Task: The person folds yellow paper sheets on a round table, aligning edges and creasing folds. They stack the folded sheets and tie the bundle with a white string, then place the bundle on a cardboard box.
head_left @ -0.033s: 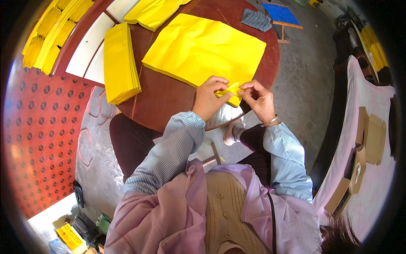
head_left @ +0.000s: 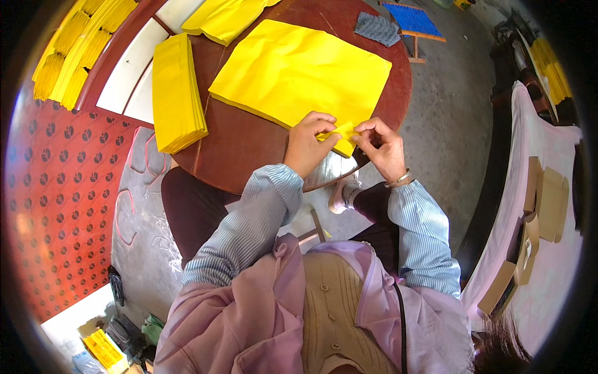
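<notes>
A thick stack of yellow paper sheets (head_left: 299, 68) lies on the round brown table (head_left: 243, 140). At its near right corner, my left hand (head_left: 308, 142) is closed, with thumb and forefinger pinching paper at the edge. My right hand (head_left: 381, 148), just right of it, pinches a small upturned flap of the yellow paper (head_left: 344, 129) between thumb and fingertips. Exactly how many sheets the fingers hold is hidden. To the left of the stack stands a bundle of folded yellow paper (head_left: 177, 93), and another yellow pile (head_left: 224, 20) rests at the table's far side.
A grey textured piece (head_left: 377, 29) sits near the far right table edge, beyond it a blue-topped stool (head_left: 414, 22). Opened cardboard boxes (head_left: 551, 206) lie on a cloth-covered surface at right. More yellow bundles (head_left: 81, 47) are piled at far left. My knees are under the table's near edge.
</notes>
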A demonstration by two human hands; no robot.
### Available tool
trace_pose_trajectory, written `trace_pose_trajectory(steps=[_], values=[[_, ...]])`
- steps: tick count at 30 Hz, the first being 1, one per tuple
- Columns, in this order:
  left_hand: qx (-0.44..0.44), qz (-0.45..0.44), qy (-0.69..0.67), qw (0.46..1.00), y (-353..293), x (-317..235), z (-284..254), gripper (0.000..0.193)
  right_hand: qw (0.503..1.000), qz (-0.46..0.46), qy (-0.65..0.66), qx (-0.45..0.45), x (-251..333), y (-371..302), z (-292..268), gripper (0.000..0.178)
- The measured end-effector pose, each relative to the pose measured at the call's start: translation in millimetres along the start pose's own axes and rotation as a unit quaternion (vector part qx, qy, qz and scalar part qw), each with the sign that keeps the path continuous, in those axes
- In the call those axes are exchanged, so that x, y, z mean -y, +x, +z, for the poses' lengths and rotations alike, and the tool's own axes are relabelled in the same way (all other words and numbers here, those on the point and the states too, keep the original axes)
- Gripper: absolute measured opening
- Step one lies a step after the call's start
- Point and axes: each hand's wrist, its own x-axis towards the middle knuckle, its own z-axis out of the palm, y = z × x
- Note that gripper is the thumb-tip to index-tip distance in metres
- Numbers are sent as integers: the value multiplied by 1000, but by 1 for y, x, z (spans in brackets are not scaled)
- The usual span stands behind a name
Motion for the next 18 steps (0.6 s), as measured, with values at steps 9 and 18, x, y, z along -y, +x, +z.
trace_pose_trajectory(steps=[9, 18], values=[[-14, 9, -19, 1000, 2, 1, 5, 15, 973, -194, -115, 49, 13, -9, -12, 16], [-6, 30, -30, 999, 1, 4, 3, 14, 997, -48, -43, 34, 8, -4, -10, 14]])
